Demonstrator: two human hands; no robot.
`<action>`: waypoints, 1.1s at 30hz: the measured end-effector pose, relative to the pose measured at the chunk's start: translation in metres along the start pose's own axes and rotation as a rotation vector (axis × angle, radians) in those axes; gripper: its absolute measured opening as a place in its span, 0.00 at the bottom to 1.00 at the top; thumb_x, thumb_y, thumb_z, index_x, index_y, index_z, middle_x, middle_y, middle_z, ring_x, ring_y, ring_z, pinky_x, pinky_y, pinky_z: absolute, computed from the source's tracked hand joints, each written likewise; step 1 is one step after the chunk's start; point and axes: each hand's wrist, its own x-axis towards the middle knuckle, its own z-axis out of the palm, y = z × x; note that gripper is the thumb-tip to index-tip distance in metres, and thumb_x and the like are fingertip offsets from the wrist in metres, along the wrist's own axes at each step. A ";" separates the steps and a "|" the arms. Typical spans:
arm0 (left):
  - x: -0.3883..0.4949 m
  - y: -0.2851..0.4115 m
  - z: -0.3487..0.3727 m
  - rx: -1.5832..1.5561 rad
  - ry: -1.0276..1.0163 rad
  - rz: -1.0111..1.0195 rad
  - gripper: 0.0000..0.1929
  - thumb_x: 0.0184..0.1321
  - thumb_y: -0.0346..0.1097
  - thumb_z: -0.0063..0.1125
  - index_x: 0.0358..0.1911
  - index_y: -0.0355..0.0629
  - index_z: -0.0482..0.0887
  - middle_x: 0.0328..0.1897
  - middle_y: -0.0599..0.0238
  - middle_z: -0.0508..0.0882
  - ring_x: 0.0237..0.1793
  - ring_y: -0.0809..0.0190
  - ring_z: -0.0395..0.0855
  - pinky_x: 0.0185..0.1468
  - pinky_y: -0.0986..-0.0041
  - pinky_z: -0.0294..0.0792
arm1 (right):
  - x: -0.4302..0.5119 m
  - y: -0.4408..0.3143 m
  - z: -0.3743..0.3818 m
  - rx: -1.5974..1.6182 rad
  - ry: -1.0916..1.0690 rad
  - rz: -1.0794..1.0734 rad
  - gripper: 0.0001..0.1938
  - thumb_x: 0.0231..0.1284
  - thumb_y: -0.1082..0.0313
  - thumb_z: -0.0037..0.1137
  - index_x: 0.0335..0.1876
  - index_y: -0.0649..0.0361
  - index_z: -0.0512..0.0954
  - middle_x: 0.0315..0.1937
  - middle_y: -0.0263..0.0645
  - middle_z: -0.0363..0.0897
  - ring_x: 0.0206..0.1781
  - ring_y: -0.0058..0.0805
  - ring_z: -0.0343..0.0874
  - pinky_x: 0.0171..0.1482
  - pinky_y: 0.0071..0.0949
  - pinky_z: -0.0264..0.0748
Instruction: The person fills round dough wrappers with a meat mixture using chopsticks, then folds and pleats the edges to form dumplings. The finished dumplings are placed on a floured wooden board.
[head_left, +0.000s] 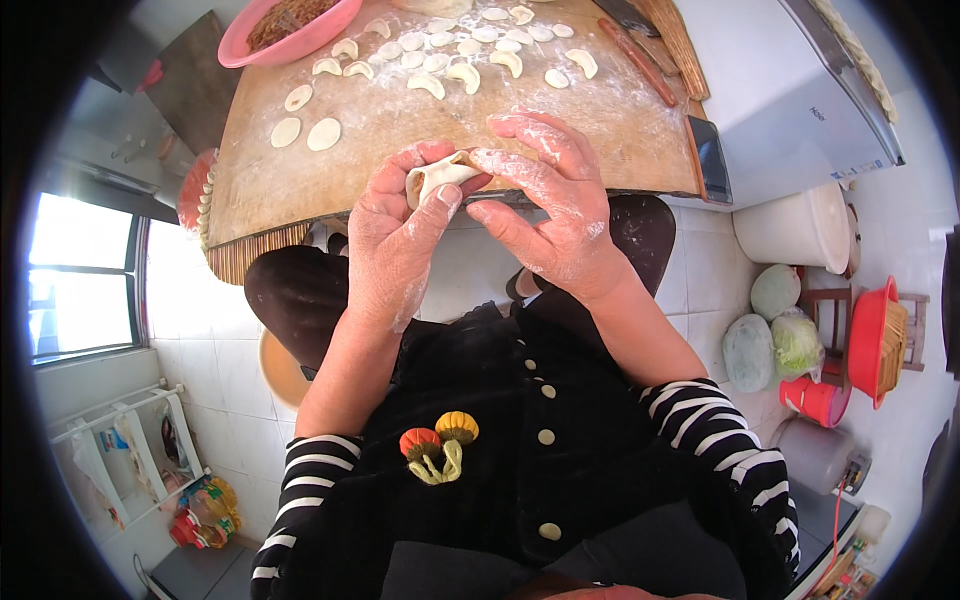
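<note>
My left hand (401, 217) holds a partly folded dumpling (437, 178) between thumb and fingers, just above the near edge of the floured wooden board (375, 124). Brown filling shows at its open left end and near the top. My right hand (559, 195) is beside it, fingers spread, with the index fingertip at the dumpling's right end and the thumb apart from it. Flour coats both hands. Farther back on the board lie several crescent-shaped dumplings (463, 77) and several round dough wrappers (324, 134). One wrapper (298, 97) at the left bears a little filling.
A pink bowl (231, 46) of brown filling (289, 26) stands at the far left. A rolling pin (637, 61) lies at the right, near a phone (710, 161) on the board's edge. Crescent dumplings line a tray (204, 202) at the left. A white bucket (795, 225) stands right.
</note>
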 end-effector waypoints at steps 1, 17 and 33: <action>0.000 -0.001 0.000 -0.007 -0.002 0.001 0.16 0.70 0.24 0.53 0.60 0.34 0.73 0.57 0.52 0.83 0.60 0.59 0.83 0.66 0.70 0.71 | 0.000 0.000 0.000 -0.005 -0.009 0.000 0.19 0.52 0.65 0.73 0.50 0.60 0.85 0.59 0.43 0.79 0.63 0.46 0.76 0.65 0.41 0.73; 0.000 -0.002 -0.001 0.052 -0.035 0.010 0.17 0.67 0.21 0.54 0.60 0.35 0.76 0.58 0.56 0.84 0.58 0.66 0.80 0.65 0.74 0.70 | -0.006 0.006 0.010 0.244 0.048 0.126 0.12 0.50 0.75 0.74 0.41 0.60 0.85 0.55 0.43 0.82 0.61 0.41 0.79 0.61 0.36 0.76; 0.000 -0.007 -0.009 0.055 -0.129 0.093 0.16 0.67 0.23 0.59 0.57 0.38 0.81 0.58 0.58 0.84 0.58 0.63 0.82 0.64 0.68 0.74 | 0.005 0.000 -0.014 0.472 -0.176 0.558 0.15 0.52 0.65 0.74 0.45 0.60 0.87 0.38 0.36 0.84 0.45 0.28 0.81 0.52 0.28 0.76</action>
